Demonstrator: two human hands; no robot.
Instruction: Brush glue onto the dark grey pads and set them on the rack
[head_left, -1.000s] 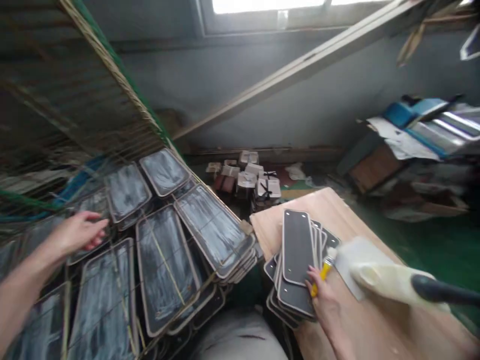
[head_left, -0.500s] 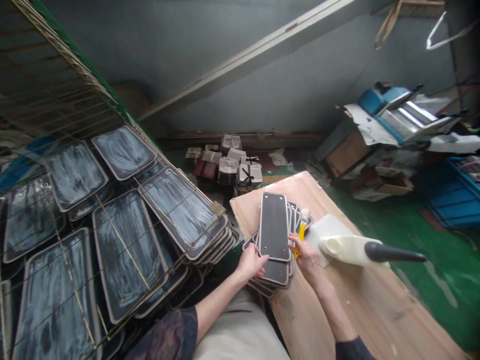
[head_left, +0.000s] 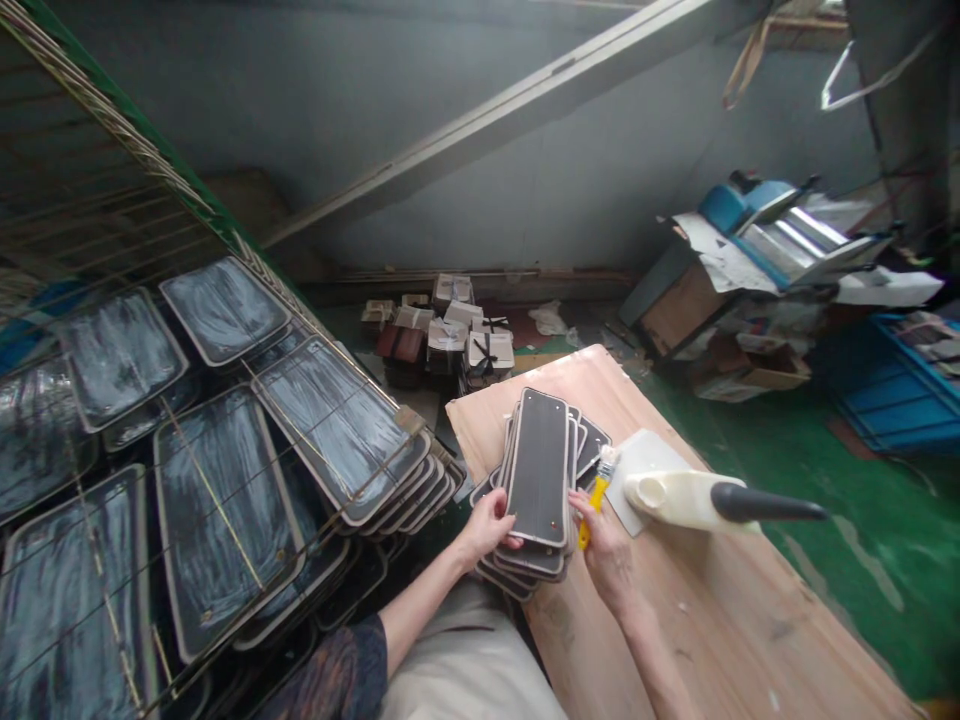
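A stack of long dark panels with pale rims (head_left: 536, 480) lies on a wooden board (head_left: 675, 600). My left hand (head_left: 487, 528) grips the stack's near left edge, thumb on the top panel. My right hand (head_left: 604, 545) is closed round a small brush with a yellow handle (head_left: 592, 492) and touches the stack's right side. The brush's bristles point away from me, toward a white sheet (head_left: 637, 460). A cream plastic jug with a dark handle (head_left: 697, 500) lies on its side just right of the brush.
To the left, wire racks (head_left: 225, 440) hold several glossy dark panels smeared white. Small boxes (head_left: 450, 335) sit on the floor past the board. Cluttered cartons and blue machines (head_left: 765, 270) stand at the right on a green floor.
My left hand has come off the rack at the left and taken hold of the panel stack. The view has tilted down and right. My right hand has stayed by the stack with the brush.
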